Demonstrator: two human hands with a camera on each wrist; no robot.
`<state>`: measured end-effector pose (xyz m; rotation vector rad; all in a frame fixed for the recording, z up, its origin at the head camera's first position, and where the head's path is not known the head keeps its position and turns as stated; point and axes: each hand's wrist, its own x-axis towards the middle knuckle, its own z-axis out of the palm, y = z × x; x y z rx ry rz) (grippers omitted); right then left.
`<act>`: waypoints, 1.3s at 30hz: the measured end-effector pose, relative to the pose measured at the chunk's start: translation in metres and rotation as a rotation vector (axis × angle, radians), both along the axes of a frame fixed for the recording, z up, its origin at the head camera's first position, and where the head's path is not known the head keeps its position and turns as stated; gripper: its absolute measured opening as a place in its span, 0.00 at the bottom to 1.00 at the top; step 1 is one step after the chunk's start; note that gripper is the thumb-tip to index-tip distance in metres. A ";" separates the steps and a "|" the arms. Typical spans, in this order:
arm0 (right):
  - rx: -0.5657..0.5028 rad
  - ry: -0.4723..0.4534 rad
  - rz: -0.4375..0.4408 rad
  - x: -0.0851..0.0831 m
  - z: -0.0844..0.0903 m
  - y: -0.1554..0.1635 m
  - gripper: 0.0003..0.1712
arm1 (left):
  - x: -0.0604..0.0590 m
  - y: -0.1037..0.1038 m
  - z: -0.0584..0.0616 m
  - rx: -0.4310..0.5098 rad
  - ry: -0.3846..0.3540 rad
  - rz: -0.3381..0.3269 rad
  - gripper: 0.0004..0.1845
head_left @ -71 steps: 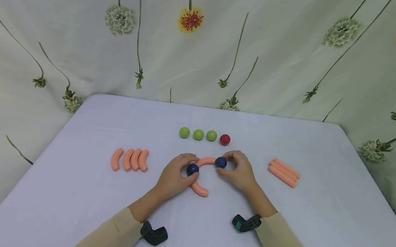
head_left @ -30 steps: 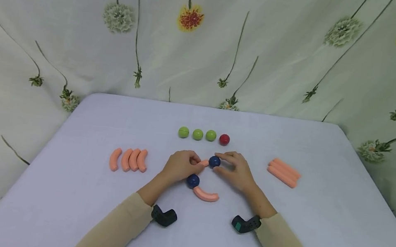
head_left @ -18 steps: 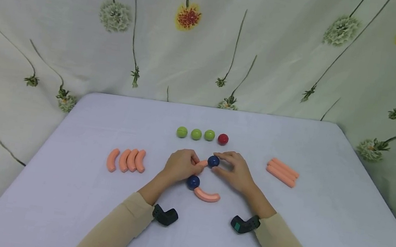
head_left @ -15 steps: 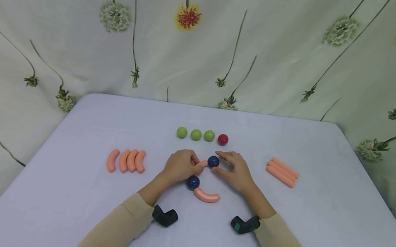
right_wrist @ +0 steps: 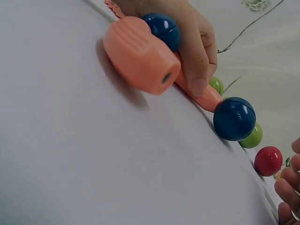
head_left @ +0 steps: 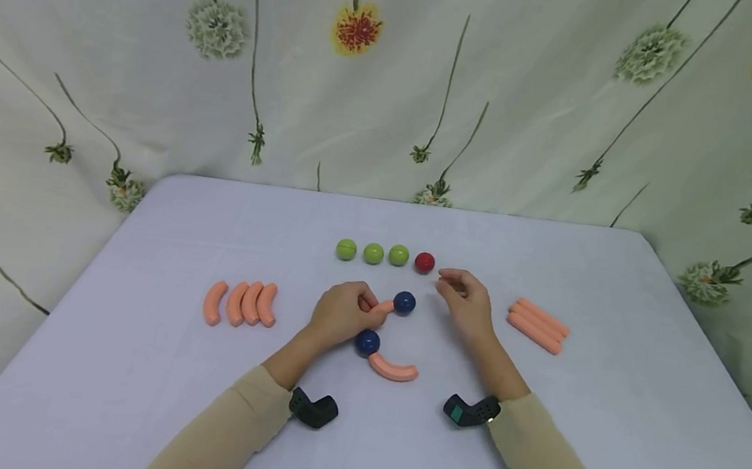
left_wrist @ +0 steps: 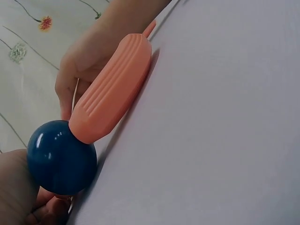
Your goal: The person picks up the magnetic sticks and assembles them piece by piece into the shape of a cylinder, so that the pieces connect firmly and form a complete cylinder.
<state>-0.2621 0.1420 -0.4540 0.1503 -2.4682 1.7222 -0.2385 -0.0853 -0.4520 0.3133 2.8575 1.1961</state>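
A: Right hand (head_left: pixel 467 303) status?
B: Grip released; it has lifted off the glossy blue ball (head_left: pixel 404 302).
A: Left hand (head_left: pixel 339 317)?
B: Pinches the curved orange plastic rod (head_left: pixel 383 307), joined to that ball on the bench (head_left: pixel 184 391).

Beige long sleeves (head_left: pixel 228 437) — black wrist-worn cameras (head_left: pixel 313 408), one with a teal patch.

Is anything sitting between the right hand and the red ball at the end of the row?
Nothing visible. The right hand hovers just right of the red ball, with only bare table between them. The upper blue ball lies nearer the person, off that line.
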 end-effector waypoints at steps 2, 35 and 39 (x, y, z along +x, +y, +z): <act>0.008 -0.007 -0.024 -0.004 0.001 -0.001 0.16 | 0.000 -0.001 -0.001 0.010 0.005 -0.002 0.11; 0.218 -0.023 -0.038 -0.039 -0.005 -0.016 0.26 | -0.002 -0.004 -0.009 0.082 0.013 0.008 0.10; 0.188 -0.025 -0.021 -0.032 0.000 -0.012 0.25 | -0.003 -0.004 -0.010 0.085 0.013 0.016 0.10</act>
